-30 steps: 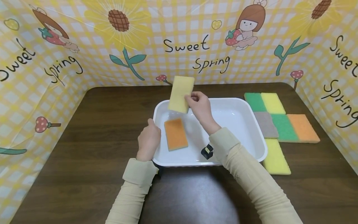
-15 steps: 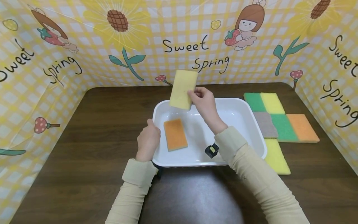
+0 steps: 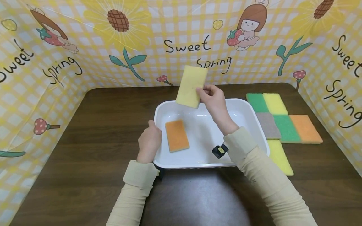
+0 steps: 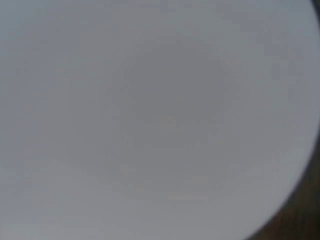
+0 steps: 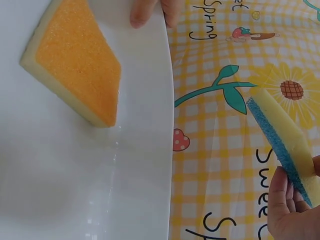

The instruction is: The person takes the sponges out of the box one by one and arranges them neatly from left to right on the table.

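Observation:
My right hand [image 3: 216, 100] pinches a sponge [image 3: 192, 86] by its right edge, raised over the far rim of a white tray. Its pale yellow face is toward me; the right wrist view shows a blue scouring layer [image 5: 275, 137] on the back. My left hand [image 3: 150, 141] grips the left rim of the tray [image 3: 226, 157], and two of its fingers [image 5: 142, 12] show at the rim in the right wrist view. An orange-topped sponge [image 3: 177, 135] lies flat inside the tray on the left. A blurred pale surface fills most of the left wrist view.
Right of the tray, several pads lie edge to edge on the dark wooden table [image 3: 70, 163]: green [image 3: 256, 102], yellow [image 3: 275, 103], grey [image 3: 268, 125], orange [image 3: 306, 128]. A yellow one [image 3: 281, 158] is partly behind my right sleeve. A checked cloth [image 3: 99, 69] stands around the table.
My right hand has moved right and slightly up and away with the yellow sponge. The left hand, tray and orange sponge stay in place.

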{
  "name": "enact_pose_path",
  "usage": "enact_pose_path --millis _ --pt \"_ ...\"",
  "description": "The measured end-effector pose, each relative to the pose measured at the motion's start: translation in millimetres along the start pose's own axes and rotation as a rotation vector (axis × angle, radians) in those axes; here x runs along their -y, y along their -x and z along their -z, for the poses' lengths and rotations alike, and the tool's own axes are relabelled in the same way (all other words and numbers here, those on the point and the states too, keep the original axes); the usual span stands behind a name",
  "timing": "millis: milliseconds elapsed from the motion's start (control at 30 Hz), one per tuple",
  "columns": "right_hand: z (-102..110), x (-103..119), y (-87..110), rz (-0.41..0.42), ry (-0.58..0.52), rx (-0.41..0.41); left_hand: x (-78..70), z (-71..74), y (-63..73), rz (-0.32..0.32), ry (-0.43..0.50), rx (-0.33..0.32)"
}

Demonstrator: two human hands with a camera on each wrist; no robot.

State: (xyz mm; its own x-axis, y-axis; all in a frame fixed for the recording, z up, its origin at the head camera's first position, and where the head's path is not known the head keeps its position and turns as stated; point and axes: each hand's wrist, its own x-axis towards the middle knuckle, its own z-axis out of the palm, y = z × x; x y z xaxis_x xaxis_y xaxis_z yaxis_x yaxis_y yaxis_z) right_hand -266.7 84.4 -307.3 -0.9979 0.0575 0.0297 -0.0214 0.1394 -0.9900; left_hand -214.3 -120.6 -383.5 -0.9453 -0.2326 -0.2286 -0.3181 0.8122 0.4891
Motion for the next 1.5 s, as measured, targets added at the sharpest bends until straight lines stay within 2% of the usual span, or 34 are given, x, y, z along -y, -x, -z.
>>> enact_pose_path --millis 233,700,1067,1333,1500 --pt "12.8 1.9 1.2 -0.017 -0.017 -0.013 -1.2 0.3 -0.1 0.01 -0.025 0.004" --pt "31.9 10.6 3.1 -0.032 -0.029 -0.047 -1.2 0.2 0.8 0.024 -0.008 0.011" --pt "44.6 17.0 9.6 -0.033 -0.053 -0.036 -1.2 0.4 0.2 0.017 -0.013 0.001" --pt "55.7 22.9 14.5 -0.028 -0.097 -0.031 0.0 -0.4 -0.6 0.003 -0.019 -0.004" --pt "66.3 22.3 16.9 -0.02 -0.145 -0.049 -0.4 -0.2 0.0 0.017 -0.008 -0.001"
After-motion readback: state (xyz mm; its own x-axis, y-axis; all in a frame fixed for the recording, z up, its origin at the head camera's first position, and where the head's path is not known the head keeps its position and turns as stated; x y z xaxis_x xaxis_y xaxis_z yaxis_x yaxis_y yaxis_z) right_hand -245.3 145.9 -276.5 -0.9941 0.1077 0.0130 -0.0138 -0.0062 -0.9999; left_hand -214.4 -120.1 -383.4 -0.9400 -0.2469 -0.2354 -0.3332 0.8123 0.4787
